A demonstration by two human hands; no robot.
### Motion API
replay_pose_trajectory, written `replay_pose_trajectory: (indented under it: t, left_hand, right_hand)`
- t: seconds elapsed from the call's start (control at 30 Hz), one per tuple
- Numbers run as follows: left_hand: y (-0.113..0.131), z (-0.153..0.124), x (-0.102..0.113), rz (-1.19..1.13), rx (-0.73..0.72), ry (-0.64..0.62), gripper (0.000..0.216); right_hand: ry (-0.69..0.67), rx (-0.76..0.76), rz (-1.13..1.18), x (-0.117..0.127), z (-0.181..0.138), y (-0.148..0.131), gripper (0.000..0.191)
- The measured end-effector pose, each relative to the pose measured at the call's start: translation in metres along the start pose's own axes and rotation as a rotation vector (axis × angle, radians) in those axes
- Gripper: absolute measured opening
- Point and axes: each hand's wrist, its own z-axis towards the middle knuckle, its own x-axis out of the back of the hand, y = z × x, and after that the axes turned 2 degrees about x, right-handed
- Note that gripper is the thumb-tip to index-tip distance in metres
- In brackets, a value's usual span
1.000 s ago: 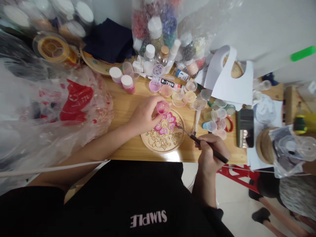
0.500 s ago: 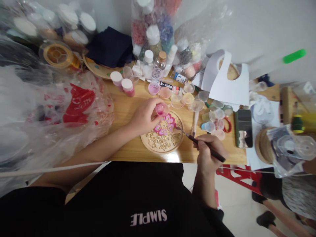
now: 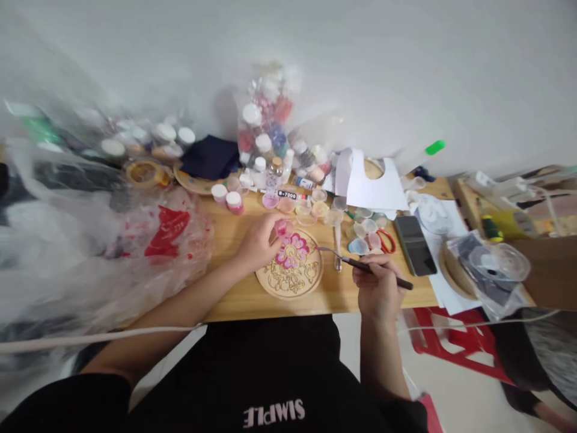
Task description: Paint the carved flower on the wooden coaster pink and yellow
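My left hand (image 3: 258, 245) is closed on a small clear cup (image 3: 283, 227) with pink contents, held low over the top edge of a round wooden board (image 3: 270, 290). Gold raised outlines of flowers and leaves cover the board, and its large flower (image 3: 292, 251) is coloured pink and lilac. In my right hand (image 3: 379, 285) is a palette knife (image 3: 360, 264) with a dark handle and slim metal end. Its tip hovers by the flower's right side; whether it touches the board I cannot tell.
Behind the board stand several small cups (image 3: 305, 213), a B-7000 glue tube (image 3: 288, 195) and two pink jars (image 3: 234, 202). To the right lie red-handled scissors (image 3: 387, 242) and a phone (image 3: 415, 245). Plastic bags (image 3: 171, 240) crowd the left. A person (image 3: 550, 349) is at far right.
The head view has tilted up, showing more wall. The palette knife's tip has shifted slightly right, off the flower's petal, and its handle lies flatter. My left hand keeps the cup.
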Motion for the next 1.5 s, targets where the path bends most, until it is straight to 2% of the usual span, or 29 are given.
replay_pose_trajectory:
  t: [0.1, 0.23, 0.33, 0.43, 0.57, 0.67, 0.8, 1.0, 1.17, 1.23, 1.37, 1.5]
  left_hand:
    - [0.008, 0.002, 0.005, -0.001, -0.030, 0.052, 0.028]
    - [0.038, 0.010, 0.021, -0.031, -0.213, 0.192, 0.034]
    - [0.071, 0.022, 0.037, -0.027, -0.296, 0.173, 0.036]
    - [0.097, 0.038, 0.047, 0.019, -0.372, 0.201, 0.038]
    - [0.115, 0.061, 0.041, 0.108, -0.428, 0.141, 0.043]
    - [0.121, 0.080, 0.027, 0.100, -0.441, 0.089, 0.041]
    - [0.131, 0.104, 0.014, 0.060, -0.413, 0.073, 0.040]
    - [0.141, 0.118, 0.017, 0.056, -0.428, 0.052, 0.036]
    - [0.129, 0.102, 0.026, 0.058, -0.448, 0.095, 0.037]
    - [0.124, 0.091, 0.031, 0.052, -0.399, 0.098, 0.035]
    - [0.115, 0.070, 0.045, 0.007, -0.260, 0.100, 0.036]
    - [0.102, 0.052, 0.050, -0.039, -0.188, 0.105, 0.037]
  right_hand:
    - [-0.068, 0.045, 0.123, -0.006, -0.002, -0.010, 0.008]
    - [-0.207, 0.191, 0.202, -0.013, -0.006, -0.037, 0.007]
    - [-0.336, 0.350, 0.159, -0.009, -0.002, -0.066, 0.004]
    - [-0.453, 0.511, -0.002, -0.001, 0.011, -0.093, 0.006]
    - [-0.515, 0.670, -0.188, 0.004, 0.040, -0.112, 0.011]
    - [-0.514, 0.711, -0.231, 0.004, 0.062, -0.116, 0.011]
    - [-0.499, 0.618, -0.210, 0.008, 0.085, -0.124, 0.009]
    - [-0.495, 0.379, -0.102, 0.008, 0.101, -0.131, 0.008]
    - [-0.490, 0.141, 0.124, -0.003, 0.083, -0.103, 0.008]
    - [-0.478, 0.068, 0.195, -0.009, 0.069, -0.093, 0.008]
    - [-0.416, 0.016, 0.299, -0.018, 0.043, -0.082, 0.005]
    - [-0.396, -0.005, 0.299, -0.020, 0.029, -0.075, 0.003]
